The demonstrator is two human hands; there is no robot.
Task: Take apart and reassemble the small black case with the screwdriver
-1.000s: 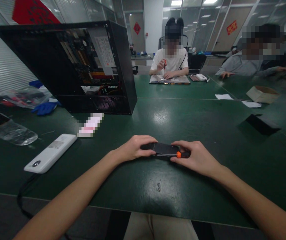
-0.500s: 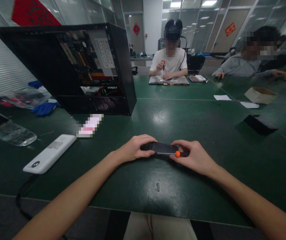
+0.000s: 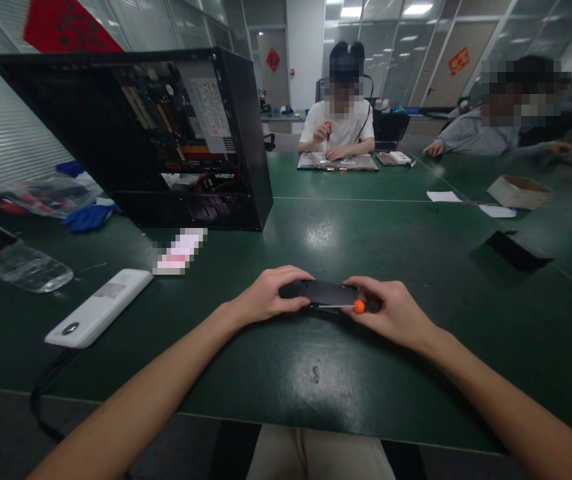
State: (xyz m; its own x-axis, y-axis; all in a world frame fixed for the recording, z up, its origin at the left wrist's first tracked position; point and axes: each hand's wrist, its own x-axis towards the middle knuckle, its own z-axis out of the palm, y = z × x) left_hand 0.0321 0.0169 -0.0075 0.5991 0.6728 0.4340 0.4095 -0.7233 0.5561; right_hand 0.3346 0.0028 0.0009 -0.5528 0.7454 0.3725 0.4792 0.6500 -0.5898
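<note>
My left hand (image 3: 273, 290) grips the left end of a flat black rectangular device (image 3: 333, 293), fingers over its far edge and thumb along the near one. My right hand (image 3: 391, 308) is closed around a screwdriver (image 3: 359, 307) with an orange and black handle. Its thin shaft points left along the device's near edge. The right fingers also touch the device's right end. I cannot make out the shaft's tip, and the underside of the device is hidden.
An open black computer case (image 3: 243, 147) stands at the back left. Nearer are a white power bank (image 3: 101, 310), a plastic bottle (image 3: 26, 263) and a blue glove (image 3: 86, 218). A black box (image 3: 519, 250) lies on the right. Across the table sits a person (image 3: 339, 123) with a screwdriver.
The screwdriver in my right hand has shifted slightly right. The right fingers have opened a little from the device's edge, and the left hand stays nearly still.
</note>
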